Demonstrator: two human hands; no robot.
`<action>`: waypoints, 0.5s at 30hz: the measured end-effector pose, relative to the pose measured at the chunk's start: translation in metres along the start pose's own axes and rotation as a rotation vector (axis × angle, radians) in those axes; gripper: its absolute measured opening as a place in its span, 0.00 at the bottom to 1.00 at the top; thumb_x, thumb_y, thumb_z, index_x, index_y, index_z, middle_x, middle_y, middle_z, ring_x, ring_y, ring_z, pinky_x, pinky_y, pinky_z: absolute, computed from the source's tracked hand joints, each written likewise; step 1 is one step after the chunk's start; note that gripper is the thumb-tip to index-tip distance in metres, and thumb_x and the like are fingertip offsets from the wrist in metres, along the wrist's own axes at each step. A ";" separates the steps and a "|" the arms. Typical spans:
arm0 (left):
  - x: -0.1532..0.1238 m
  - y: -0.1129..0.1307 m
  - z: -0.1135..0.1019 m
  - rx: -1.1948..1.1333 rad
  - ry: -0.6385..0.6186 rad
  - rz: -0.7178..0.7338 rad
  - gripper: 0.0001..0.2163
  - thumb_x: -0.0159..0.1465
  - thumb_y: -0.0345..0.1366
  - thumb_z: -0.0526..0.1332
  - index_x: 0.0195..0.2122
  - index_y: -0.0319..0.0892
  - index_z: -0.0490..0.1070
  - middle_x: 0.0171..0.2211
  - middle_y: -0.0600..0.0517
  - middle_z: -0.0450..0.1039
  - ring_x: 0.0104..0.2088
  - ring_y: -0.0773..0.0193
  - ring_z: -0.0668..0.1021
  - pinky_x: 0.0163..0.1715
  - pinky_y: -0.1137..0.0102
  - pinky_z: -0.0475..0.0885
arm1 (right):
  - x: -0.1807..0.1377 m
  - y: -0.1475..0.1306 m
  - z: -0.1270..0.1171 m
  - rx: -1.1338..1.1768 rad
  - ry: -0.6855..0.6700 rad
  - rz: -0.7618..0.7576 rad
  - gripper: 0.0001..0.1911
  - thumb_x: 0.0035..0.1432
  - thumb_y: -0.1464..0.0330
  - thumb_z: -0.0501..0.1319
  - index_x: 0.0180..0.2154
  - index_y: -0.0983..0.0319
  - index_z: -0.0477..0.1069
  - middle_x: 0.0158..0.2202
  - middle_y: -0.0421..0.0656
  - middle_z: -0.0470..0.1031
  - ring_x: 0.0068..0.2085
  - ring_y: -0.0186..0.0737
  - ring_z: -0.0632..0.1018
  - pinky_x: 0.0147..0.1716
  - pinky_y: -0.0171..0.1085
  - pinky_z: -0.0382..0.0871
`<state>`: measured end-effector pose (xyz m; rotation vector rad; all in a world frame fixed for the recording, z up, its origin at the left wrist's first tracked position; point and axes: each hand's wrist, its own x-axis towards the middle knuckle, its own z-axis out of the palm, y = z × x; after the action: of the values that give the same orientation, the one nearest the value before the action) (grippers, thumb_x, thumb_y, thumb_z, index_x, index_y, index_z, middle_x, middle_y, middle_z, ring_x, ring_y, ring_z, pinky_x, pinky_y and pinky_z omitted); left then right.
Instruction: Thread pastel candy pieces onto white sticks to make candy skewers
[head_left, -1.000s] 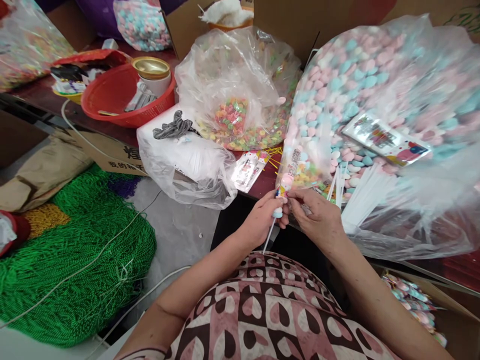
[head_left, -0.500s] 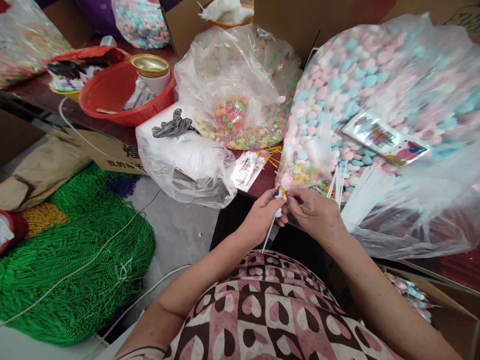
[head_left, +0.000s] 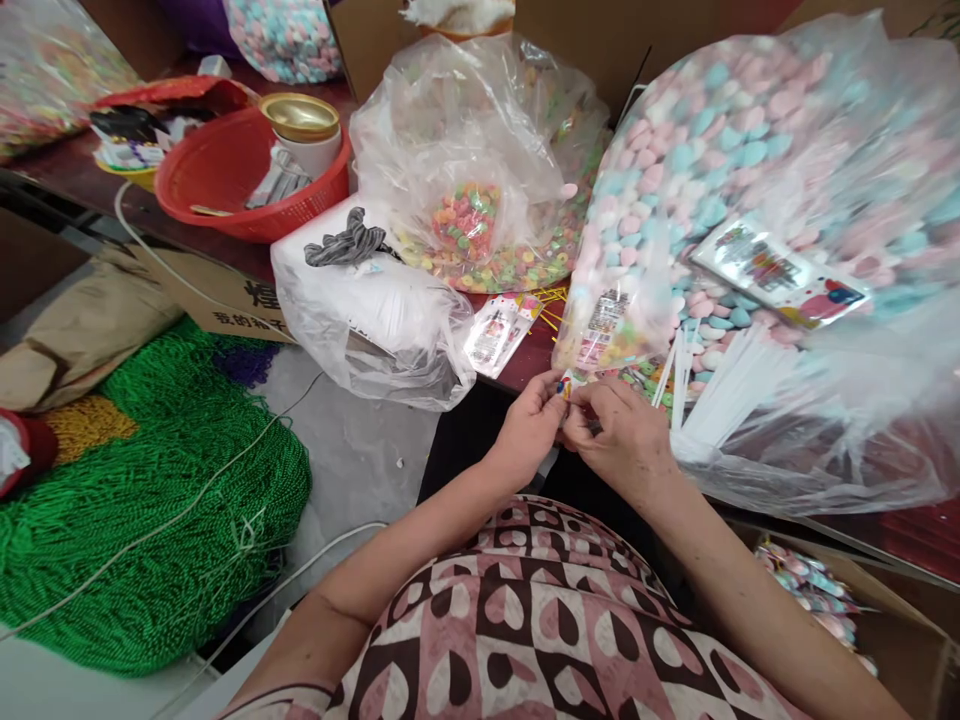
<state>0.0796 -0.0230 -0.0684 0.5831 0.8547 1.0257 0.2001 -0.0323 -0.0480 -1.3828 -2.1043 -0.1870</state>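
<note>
My left hand (head_left: 527, 430) and my right hand (head_left: 622, 437) are closed together at the table's near edge, pinching the bottom of a small clear printed packet (head_left: 611, 325) that stands up from my fingers. The packet holds coloured sweets, and a white stick pokes out below my hands. Just right of my hands lies a bundle of white sticks (head_left: 720, 385). Behind them a big clear bag of pink, blue and white sweets (head_left: 750, 170) leans over the table.
A clear bag of coloured ring sweets (head_left: 480, 230), a white bundle in plastic (head_left: 375, 310) and a red basket (head_left: 225, 185) with a gold-lidded tin sit on the dark table. Green beaded strings (head_left: 142, 530) are heaped on the floor left. A cardboard box (head_left: 907, 630) with filled packets stands lower right.
The packet has slid down into my fingers: the pink and blue sweets on the stick, visible before, are now hidden between my hands. Both hands have closed tighter together.
</note>
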 end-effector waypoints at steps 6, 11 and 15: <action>-0.002 0.016 0.001 -0.358 -0.157 -0.168 0.11 0.52 0.26 0.65 0.38 0.38 0.75 0.29 0.54 0.73 0.30 0.71 0.73 0.34 0.75 0.67 | 0.001 0.012 -0.003 0.061 0.027 0.106 0.05 0.54 0.75 0.57 0.30 0.59 0.69 0.26 0.40 0.74 0.27 0.38 0.74 0.27 0.35 0.65; -0.001 0.013 0.003 -0.419 -0.092 -0.136 0.13 0.50 0.25 0.69 0.39 0.39 0.77 0.34 0.53 0.77 0.34 0.71 0.75 0.41 0.74 0.67 | -0.001 0.010 -0.001 0.033 0.090 0.057 0.06 0.54 0.75 0.58 0.30 0.59 0.67 0.25 0.40 0.73 0.26 0.37 0.74 0.26 0.35 0.65; -0.001 0.008 0.003 -0.424 -0.019 -0.082 0.15 0.48 0.24 0.69 0.38 0.40 0.77 0.34 0.53 0.77 0.36 0.70 0.76 0.43 0.73 0.67 | -0.007 0.006 0.004 0.021 0.096 -0.020 0.07 0.55 0.77 0.58 0.31 0.59 0.67 0.24 0.39 0.73 0.27 0.38 0.75 0.26 0.35 0.66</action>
<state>0.0775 -0.0201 -0.0604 0.1967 0.6133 1.0839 0.2053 -0.0336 -0.0557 -1.3148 -2.0360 -0.2344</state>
